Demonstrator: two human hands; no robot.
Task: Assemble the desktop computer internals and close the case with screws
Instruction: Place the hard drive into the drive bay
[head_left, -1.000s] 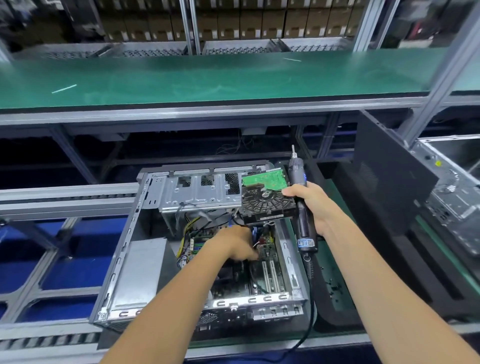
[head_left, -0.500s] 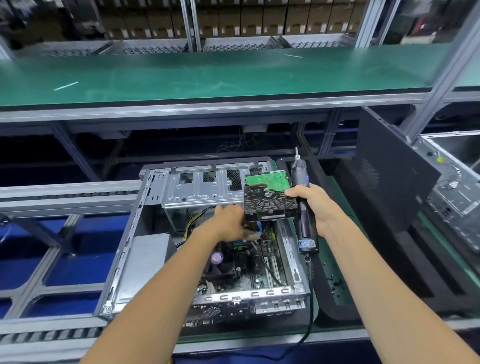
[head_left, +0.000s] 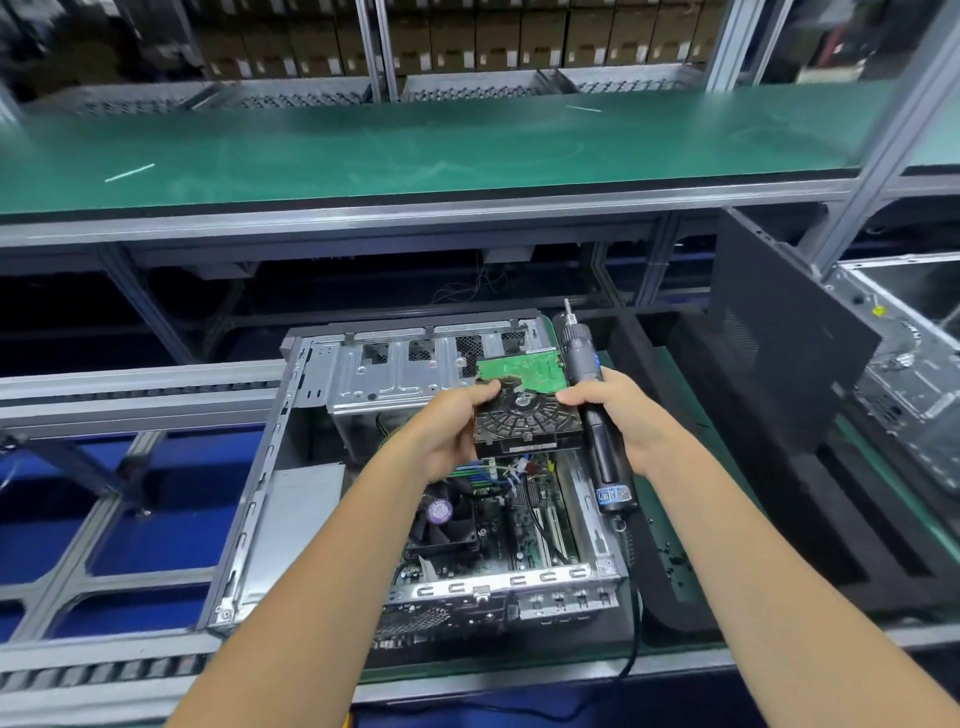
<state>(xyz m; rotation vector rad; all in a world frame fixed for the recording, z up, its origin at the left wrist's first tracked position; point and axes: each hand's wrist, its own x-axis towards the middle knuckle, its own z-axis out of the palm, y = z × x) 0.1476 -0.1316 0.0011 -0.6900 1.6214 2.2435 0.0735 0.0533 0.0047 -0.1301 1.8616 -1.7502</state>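
Observation:
An open desktop case (head_left: 244, 540) lies on its side in front of me, its motherboard (head_left: 498, 525) exposed. Above the case's far right part I hold a hard drive (head_left: 524, 415), its green circuit board facing up. My left hand (head_left: 452, 431) grips the drive's left edge, thumb on top. My right hand (head_left: 618, 415) holds its right edge and also grips a black electric screwdriver (head_left: 597, 415) that points away from me, with its cable trailing down to the front. The silver drive cage (head_left: 400, 374) sits just behind the drive.
A black side panel (head_left: 779, 343) leans upright to the right, beside another open case (head_left: 904, 364). A black foam tray (head_left: 670, 582) with several small screws lies right of the case. A green shelf (head_left: 415, 150) runs overhead behind, and conveyor rails (head_left: 130, 389) pass on the left.
My left hand rose out of the case interior and took hold of the hard drive's left edge. The drive and screwdriver stayed in my right hand.

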